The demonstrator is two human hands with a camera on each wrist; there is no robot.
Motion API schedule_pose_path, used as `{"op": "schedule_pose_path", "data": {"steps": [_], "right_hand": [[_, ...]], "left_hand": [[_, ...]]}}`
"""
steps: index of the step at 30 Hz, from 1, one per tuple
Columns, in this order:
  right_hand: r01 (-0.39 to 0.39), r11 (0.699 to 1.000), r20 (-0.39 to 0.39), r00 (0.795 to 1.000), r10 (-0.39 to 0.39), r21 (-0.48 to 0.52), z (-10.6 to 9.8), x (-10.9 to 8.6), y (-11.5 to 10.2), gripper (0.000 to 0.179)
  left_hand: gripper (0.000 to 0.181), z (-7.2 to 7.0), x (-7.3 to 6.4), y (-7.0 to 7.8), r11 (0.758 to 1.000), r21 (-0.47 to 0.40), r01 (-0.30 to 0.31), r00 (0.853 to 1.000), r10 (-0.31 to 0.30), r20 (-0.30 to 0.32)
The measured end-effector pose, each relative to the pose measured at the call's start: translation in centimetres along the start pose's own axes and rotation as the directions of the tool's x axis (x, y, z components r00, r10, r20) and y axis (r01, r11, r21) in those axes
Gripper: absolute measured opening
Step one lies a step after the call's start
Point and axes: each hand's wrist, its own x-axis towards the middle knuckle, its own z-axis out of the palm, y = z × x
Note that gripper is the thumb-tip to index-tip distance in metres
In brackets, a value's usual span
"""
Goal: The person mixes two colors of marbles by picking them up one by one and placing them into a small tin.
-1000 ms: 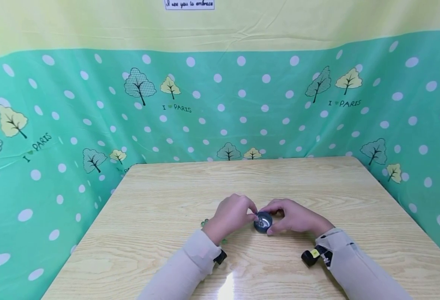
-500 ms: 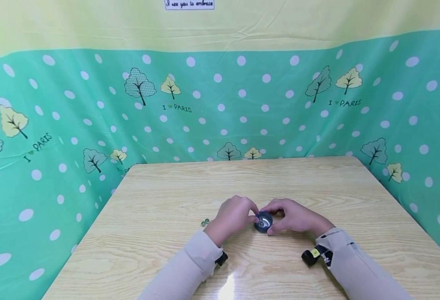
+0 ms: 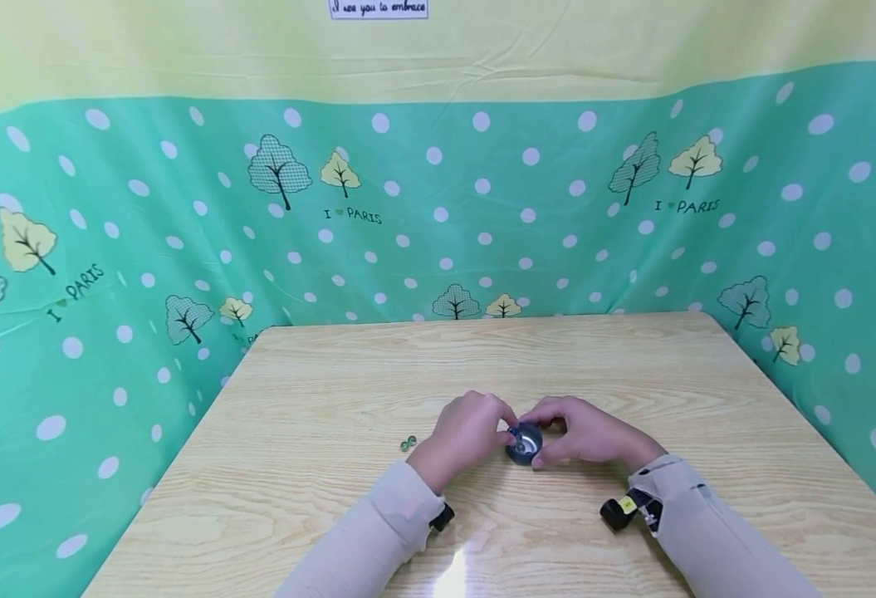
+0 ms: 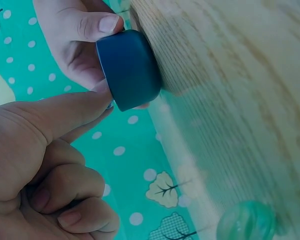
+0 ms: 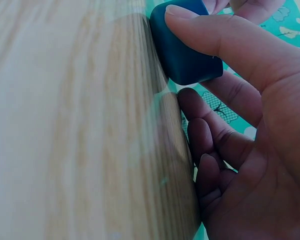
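- head view: the dark cup (image 3: 520,463) sits upright on the table (image 3: 333,374), between the two hands.
- right hand (image 3: 590,432): thumb and forefinger grip the cup's wall from opposite sides; in the right wrist view the other fingers are loosely bent beside the tabletop.
- left hand (image 3: 467,432): thumb and forefinger come together at the rim, seemingly pinching a small blue thing (image 3: 513,431), mostly hidden; the other fingers curl toward the palm.
- done, as far as it shows: a clear roundish shape (image 3: 521,447) appears inside the cup, too small to name or count; the blue thing looks not yet released.
- left over: two green marbles (image 3: 404,446) lie beside the left forearm, well apart from the cup, so the work seems only partly done.
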Motion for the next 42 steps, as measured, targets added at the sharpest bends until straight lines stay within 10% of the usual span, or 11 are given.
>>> {"op": "schedule_pose_path", "data": {"steps": [42], "right_hand": [[-0.014,1.000,-0.004,1.000,0.014,-0.005,-0.02,-0.15,0.01,0.048]], "left_hand": [[0.018,0.08,-0.01,0.05,0.999,0.012,-0.035,0.999,0.035,-0.006]]}}
